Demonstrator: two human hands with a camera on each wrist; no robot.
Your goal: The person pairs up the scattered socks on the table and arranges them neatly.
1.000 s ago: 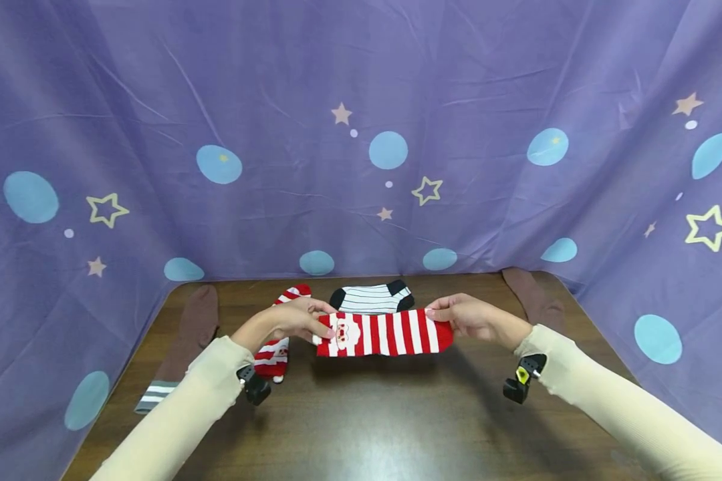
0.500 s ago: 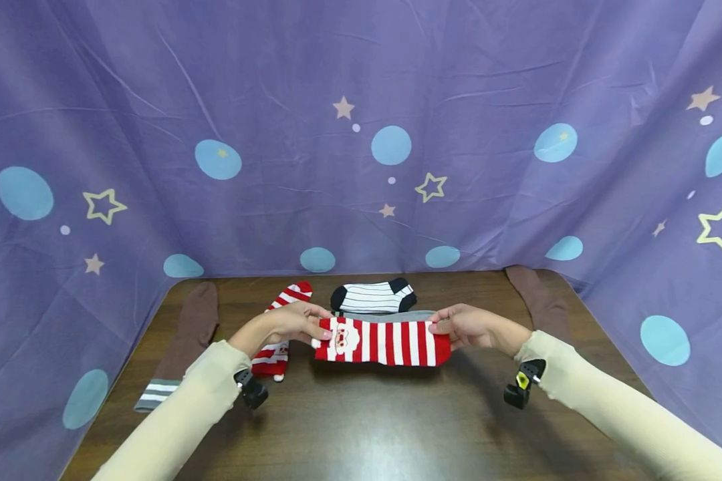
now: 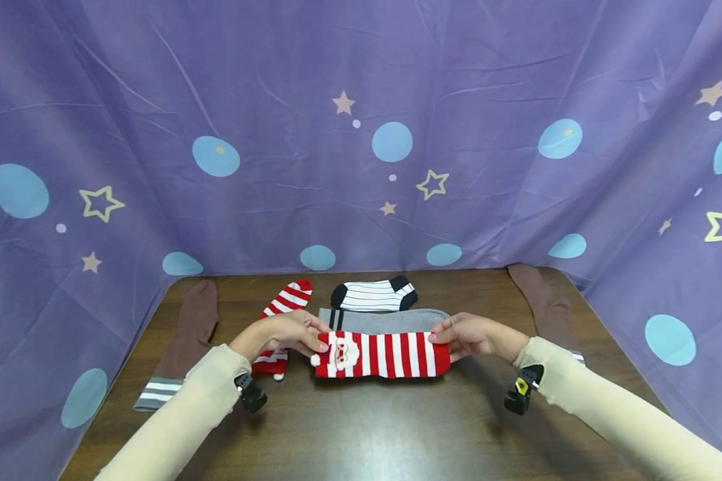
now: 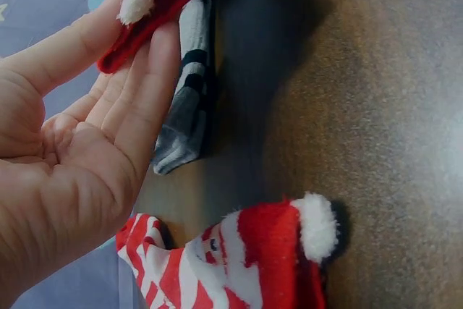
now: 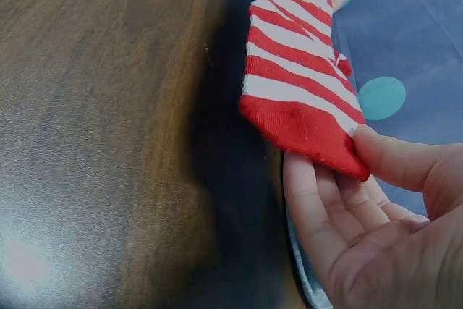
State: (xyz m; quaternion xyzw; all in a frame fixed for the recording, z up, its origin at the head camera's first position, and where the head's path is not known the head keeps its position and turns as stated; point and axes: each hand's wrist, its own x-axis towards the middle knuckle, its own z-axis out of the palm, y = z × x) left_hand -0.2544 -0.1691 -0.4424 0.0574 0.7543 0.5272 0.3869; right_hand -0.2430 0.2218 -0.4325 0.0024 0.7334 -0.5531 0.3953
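Head view shows the left hand [image 3: 289, 332] and right hand [image 3: 474, 336] pinching both ends of a stripy red sock [image 3: 391, 355] above the desk [image 3: 361, 427], nearer than a gray sock [image 3: 385, 322], and the held one looks light, soft and floppy, so its ends seem good to hold.

Sock [image 3: 380, 355] held lengthwise side to side, roughly level, clear of the table [image 3: 385, 427]. Red/white stripes; Santa face [image 3: 344, 354] and white pom-pom [image 3: 315, 361] at one end, plain red at the other. Santa end pinched by left hand [image 3: 287, 333], red end by right hand [image 3: 472, 334]. Grey sock [image 3: 391, 322] partly covered in head view.
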